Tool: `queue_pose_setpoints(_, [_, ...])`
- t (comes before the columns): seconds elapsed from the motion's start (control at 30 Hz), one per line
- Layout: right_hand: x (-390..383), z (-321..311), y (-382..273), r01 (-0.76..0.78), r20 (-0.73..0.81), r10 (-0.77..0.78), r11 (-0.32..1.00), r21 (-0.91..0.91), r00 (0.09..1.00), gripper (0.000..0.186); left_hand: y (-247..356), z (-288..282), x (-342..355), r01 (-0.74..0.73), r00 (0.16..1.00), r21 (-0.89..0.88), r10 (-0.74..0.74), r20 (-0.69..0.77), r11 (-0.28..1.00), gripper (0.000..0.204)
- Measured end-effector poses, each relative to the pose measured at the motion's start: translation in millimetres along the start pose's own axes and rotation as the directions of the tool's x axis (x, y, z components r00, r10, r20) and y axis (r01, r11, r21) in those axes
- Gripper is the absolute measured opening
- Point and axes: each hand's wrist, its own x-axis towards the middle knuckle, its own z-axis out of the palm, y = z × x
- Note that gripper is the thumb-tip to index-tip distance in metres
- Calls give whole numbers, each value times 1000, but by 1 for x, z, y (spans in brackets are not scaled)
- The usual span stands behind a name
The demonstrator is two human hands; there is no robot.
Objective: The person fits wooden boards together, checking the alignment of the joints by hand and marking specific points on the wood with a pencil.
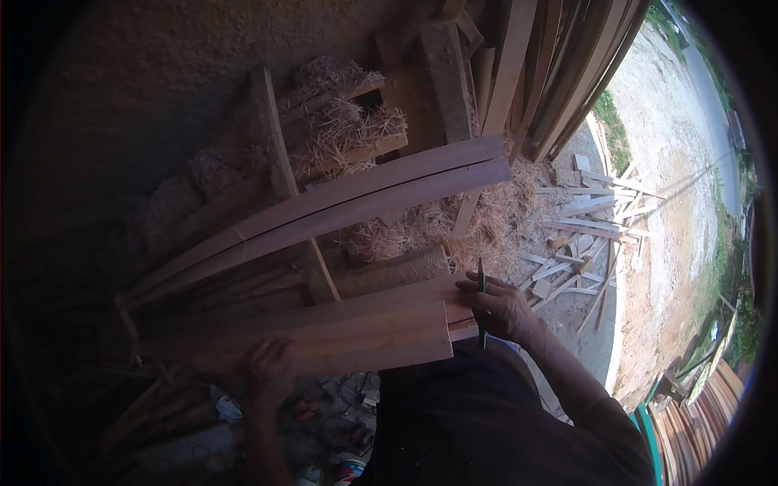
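Observation:
Several long pale boards point(356, 340) lie stacked at waist level, the top one ending short of those beneath. My left hand point(267, 373) grips the near long edge, its fingertips curled over the top board. My right hand point(502, 312) is at the stack's right end, closed on a thin green pencil-like stick point(482, 275) that stands crosswise to the boards, with some fingertips over the wood. Just beyond, a pair of long boards point(405, 182) rests across a narrow wooden crossbar point(326, 275).
Shavings point(478, 243) cover the ground beyond the boards. Upright planks point(543, 73) lean at the back. Loose offcuts point(587, 271) are scattered beside a bright dirt yard point(664, 121). More stacked timber point(697, 421) stands at lower right, and dim clutter point(308, 413) lies below my left hand.

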Motion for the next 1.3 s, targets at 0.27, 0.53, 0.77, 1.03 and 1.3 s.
queue_pose_setpoints(0.27, [8,-7,-10,-58,10,57,996,62,998,32,7,-9,10,42,998,-76,-38,48,996,54])
queue_pose_setpoints(0.53, [9,-11,-12,-24,42,24,1000,-8,999,37,4,-2,9,-12,1000,-93,15,23,996,55])
queue_pose_setpoints(0.77, [7,-6,-5,-8,38,10,999,-37,999,39,-2,-10,5,-13,998,-61,9,-61,998,50])
queue_pose_setpoints(1.03, [9,-9,-14,-83,68,84,996,-14,994,42,-12,-1,-16,57,997,-37,-58,-43,998,44])
queue_pose_setpoints(1.3, [4,0,-3,-25,42,29,997,-79,999,40,-12,-1,-17,58,997,-60,-61,-54,997,42])
